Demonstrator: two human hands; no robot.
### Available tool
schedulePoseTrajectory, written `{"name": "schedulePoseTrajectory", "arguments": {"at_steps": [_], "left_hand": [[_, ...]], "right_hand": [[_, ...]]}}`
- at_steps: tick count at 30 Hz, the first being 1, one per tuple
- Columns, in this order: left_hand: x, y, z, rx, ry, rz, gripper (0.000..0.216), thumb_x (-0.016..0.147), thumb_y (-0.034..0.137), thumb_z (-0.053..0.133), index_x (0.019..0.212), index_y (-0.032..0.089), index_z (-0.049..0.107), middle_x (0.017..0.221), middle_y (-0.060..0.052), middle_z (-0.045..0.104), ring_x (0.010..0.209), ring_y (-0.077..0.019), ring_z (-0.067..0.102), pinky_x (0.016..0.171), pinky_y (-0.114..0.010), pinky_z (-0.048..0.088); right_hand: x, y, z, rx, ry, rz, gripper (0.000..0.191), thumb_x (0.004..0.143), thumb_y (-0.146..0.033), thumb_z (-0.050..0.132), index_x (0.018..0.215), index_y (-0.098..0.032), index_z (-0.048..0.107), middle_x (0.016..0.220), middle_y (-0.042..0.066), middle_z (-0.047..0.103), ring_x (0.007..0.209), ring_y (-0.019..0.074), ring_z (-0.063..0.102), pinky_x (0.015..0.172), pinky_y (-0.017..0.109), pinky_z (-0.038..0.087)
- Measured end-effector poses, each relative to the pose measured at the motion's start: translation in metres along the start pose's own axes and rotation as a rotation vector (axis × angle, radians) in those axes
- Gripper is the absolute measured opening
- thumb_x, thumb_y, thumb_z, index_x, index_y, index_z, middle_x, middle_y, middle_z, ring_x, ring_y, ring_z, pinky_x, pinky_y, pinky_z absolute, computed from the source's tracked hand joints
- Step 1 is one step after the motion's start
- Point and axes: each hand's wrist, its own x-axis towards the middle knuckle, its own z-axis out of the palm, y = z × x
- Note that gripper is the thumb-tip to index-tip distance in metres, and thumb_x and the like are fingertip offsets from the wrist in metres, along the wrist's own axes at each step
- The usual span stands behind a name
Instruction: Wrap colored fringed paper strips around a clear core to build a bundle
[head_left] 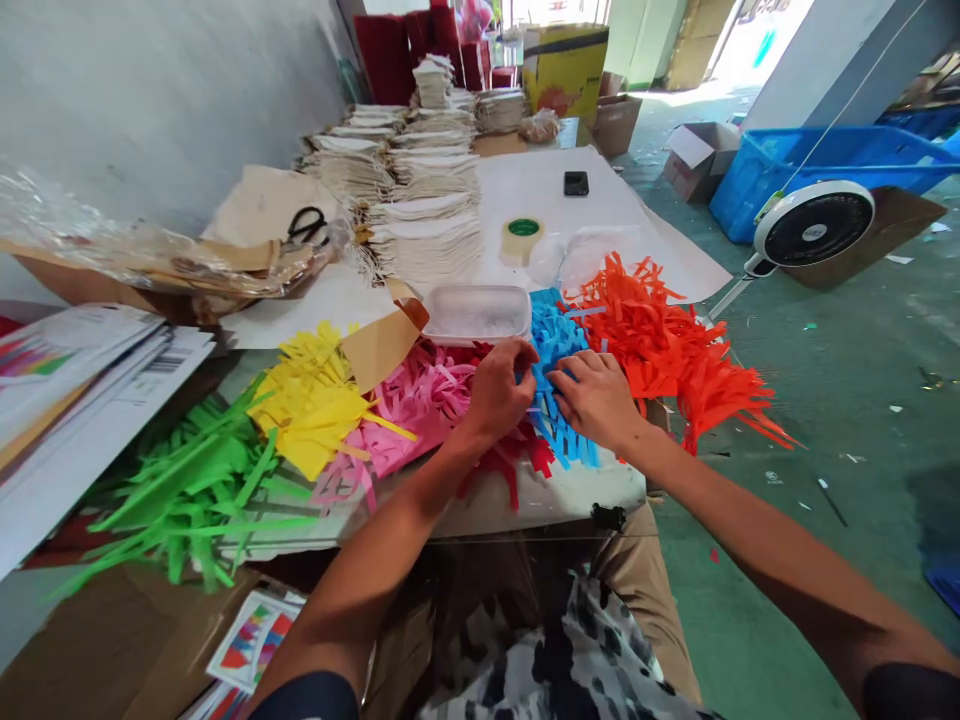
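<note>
My left hand point(504, 385) is over the dark red fringe point(517, 455) and the left edge of the blue fringed tissue paper point(556, 330). Its fingers curl in toward the thumb, and whatever may be between them is hidden. On the blue paper lies my right hand point(600, 395), fingers bent and closed on its strips. Pink fringe point(427, 385), yellow fringe point(311, 400) and green fringe point(195, 480) spread to the left. Orange fringe point(660, 340) is heaped on the right. A clear plastic tray point(476, 312) sits just behind my left hand.
Stacks of pale bundles with strings point(427, 220) stand at the back. Nearby are a tape roll point(521, 240), a black phone-like object point(576, 183) and scissors point(307, 225). A fan point(814, 230) and a blue crate point(810, 150) are at the right. Printed sheets point(90, 370) lie left.
</note>
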Motion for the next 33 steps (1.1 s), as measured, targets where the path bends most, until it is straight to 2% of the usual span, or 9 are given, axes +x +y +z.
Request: {"name": "schedulePoseTrajectory", "arguments": {"at_steps": [4,8,13,16,18,21,23,28,33], "left_hand": [[-0.007,0.001,-0.007,-0.011,0.028,0.021,0.027,0.082,-0.002,0.058,0.095,0.02,0.065,0.097,-0.004,0.071,0.093,-0.0186,0.068,0.087,-0.031,0.055],[-0.007,0.004,-0.018,0.012,0.1,0.048,0.023,0.089,0.003,0.062,0.103,0.02,0.065,0.101,-0.005,0.073,0.098,-0.02,0.07,0.094,-0.035,0.056],[0.022,0.008,-0.016,-0.269,0.099,0.071,0.032,0.092,0.019,0.072,0.122,0.023,0.062,0.119,-0.007,0.073,0.114,-0.0187,0.069,0.102,-0.033,0.055],[0.041,0.001,-0.006,-0.348,0.074,-0.019,0.045,0.081,0.016,0.078,0.123,0.021,0.062,0.115,-0.005,0.07,0.1,-0.0155,0.068,0.092,-0.028,0.056],[0.047,-0.006,0.002,-0.322,0.037,-0.093,0.039,0.079,0.017,0.077,0.116,0.02,0.065,0.104,-0.002,0.068,0.085,-0.0127,0.063,0.081,-0.025,0.053],[0.046,-0.015,0.01,-0.245,-0.048,-0.132,0.012,0.083,0.028,0.073,0.088,0.018,0.068,0.079,0.003,0.061,0.074,-0.0121,0.055,0.074,-0.024,0.046],[0.043,-0.017,0.013,-0.224,-0.06,-0.141,0.021,0.085,0.034,0.071,0.074,0.018,0.064,0.071,0.004,0.055,0.071,-0.0123,0.052,0.071,-0.024,0.042],[0.038,-0.015,0.014,-0.219,-0.073,-0.141,0.026,0.086,0.039,0.068,0.072,0.017,0.064,0.071,0.004,0.055,0.072,-0.0129,0.051,0.069,-0.024,0.04],[0.036,-0.015,0.011,-0.17,-0.1,-0.133,0.031,0.089,0.04,0.066,0.068,0.017,0.063,0.067,0.004,0.052,0.069,-0.0122,0.048,0.068,-0.024,0.038]], "right_hand": [[0.011,0.008,0.003,-0.047,-0.011,0.013,0.022,0.103,-0.025,0.052,0.109,-0.022,0.073,0.115,0.011,0.076,0.114,0.0316,0.058,0.096,0.048,0.035],[0.025,0.033,-0.014,0.017,0.096,0.114,0.029,0.106,-0.03,0.045,0.114,-0.02,0.071,0.115,0.012,0.077,0.118,0.0317,0.06,0.103,0.05,0.033],[0.05,0.057,-0.04,0.123,0.122,0.034,0.033,0.107,-0.037,0.042,0.118,-0.022,0.069,0.113,0.01,0.078,0.117,0.0327,0.064,0.113,0.055,0.029],[0.057,0.065,-0.045,0.242,0.079,-0.037,0.034,0.106,-0.041,0.044,0.113,-0.022,0.071,0.106,0.009,0.077,0.107,0.0306,0.066,0.108,0.051,0.036],[0.055,0.068,-0.043,0.351,0.053,-0.048,0.036,0.106,-0.045,0.046,0.108,-0.021,0.072,0.102,0.009,0.077,0.101,0.0283,0.067,0.101,0.046,0.042],[0.045,0.069,-0.036,0.407,0.085,0.031,0.038,0.104,-0.052,0.05,0.1,-0.021,0.073,0.098,0.008,0.077,0.097,0.0274,0.067,0.096,0.044,0.045],[0.038,0.067,-0.031,0.352,0.142,0.093,0.037,0.102,-0.055,0.055,0.102,-0.023,0.072,0.103,0.008,0.077,0.101,0.0289,0.067,0.099,0.046,0.043],[0.028,0.064,-0.019,0.266,0.169,0.097,0.035,0.101,-0.056,0.058,0.096,-0.025,0.074,0.097,0.007,0.078,0.103,0.0303,0.069,0.113,0.054,0.035],[0.024,0.064,-0.014,0.25,0.145,0.066,0.036,0.106,-0.047,0.053,0.094,-0.026,0.079,0.101,0.007,0.081,0.11,0.0287,0.07,0.115,0.054,0.033]]}}
